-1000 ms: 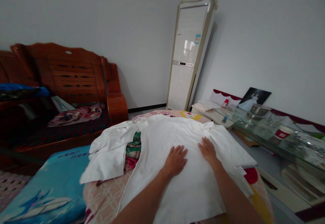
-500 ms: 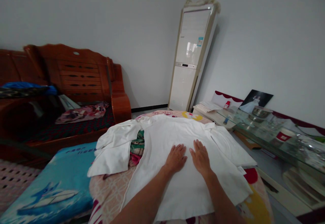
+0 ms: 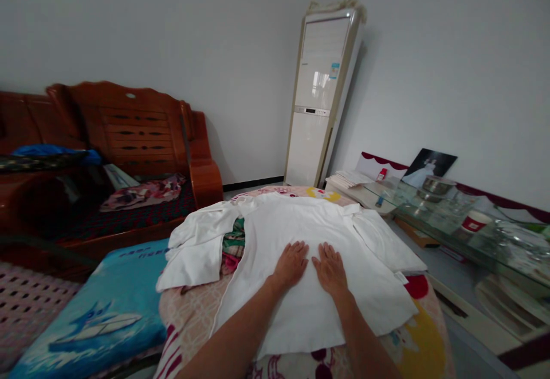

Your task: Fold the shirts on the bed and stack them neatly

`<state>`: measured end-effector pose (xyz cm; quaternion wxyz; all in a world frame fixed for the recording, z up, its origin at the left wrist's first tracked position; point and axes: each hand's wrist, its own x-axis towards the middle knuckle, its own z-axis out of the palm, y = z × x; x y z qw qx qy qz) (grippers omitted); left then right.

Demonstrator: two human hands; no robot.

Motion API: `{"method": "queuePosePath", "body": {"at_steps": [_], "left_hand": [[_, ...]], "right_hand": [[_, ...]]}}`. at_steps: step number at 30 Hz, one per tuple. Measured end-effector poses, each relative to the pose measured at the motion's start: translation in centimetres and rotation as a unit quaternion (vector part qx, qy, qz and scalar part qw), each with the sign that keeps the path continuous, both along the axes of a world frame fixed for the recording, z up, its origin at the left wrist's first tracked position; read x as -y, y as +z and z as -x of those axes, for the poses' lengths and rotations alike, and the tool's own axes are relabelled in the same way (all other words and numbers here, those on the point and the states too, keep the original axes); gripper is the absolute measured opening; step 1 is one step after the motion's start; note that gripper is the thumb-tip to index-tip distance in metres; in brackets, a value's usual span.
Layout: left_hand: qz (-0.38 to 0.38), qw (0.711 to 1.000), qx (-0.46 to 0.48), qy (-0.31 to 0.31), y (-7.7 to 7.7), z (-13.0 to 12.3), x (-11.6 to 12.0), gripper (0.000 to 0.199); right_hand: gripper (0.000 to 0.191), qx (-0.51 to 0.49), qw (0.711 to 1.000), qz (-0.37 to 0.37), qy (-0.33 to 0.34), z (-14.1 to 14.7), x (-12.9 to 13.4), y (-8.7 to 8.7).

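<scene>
A white long-sleeved shirt (image 3: 301,218) lies spread over a round table with a patterned cloth (image 3: 193,316). My left hand (image 3: 292,263) rests flat, palm down, on the middle of the shirt, fingers stretched out. Just right of it, with a small gap between, my right hand (image 3: 330,267) also lies flat on the fabric. The left sleeve (image 3: 200,256) is bent outward, and some green and pink cloth (image 3: 233,244) shows between it and the shirt's body. The other sleeve (image 3: 389,241) lies toward the right edge.
On the right is a glass-topped cabinet (image 3: 447,233) with a metal bowl (image 3: 438,185), a red and white cup (image 3: 475,221) and a photo (image 3: 429,167). A blue cushion (image 3: 107,310) and wooden sofa (image 3: 137,133) are at left. A tall air conditioner (image 3: 309,144) stands behind.
Both hands have shifted slightly left in view and remain flat on the shirt. The shirt's lower hem sits higher in view, showing more patterned cloth below it. The camera view has moved a little.
</scene>
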<state>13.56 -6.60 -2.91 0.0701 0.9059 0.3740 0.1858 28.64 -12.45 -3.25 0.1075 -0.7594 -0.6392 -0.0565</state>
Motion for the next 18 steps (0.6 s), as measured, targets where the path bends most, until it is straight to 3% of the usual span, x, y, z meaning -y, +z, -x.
{"method": "queuePosePath", "body": {"at_steps": [10,18], "left_hand": [[-0.006,1.0,-0.012,0.013,0.5,1.9,1.2,0.045],[-0.002,1.0,-0.011,-0.027,0.7,4.4,1.9,0.044]], "right_hand": [[0.058,-0.01,1.0,0.002,-0.006,-0.1,-0.2,-0.2],[0.059,0.022,1.0,0.012,0.001,-0.2,0.3,0.4]]}}
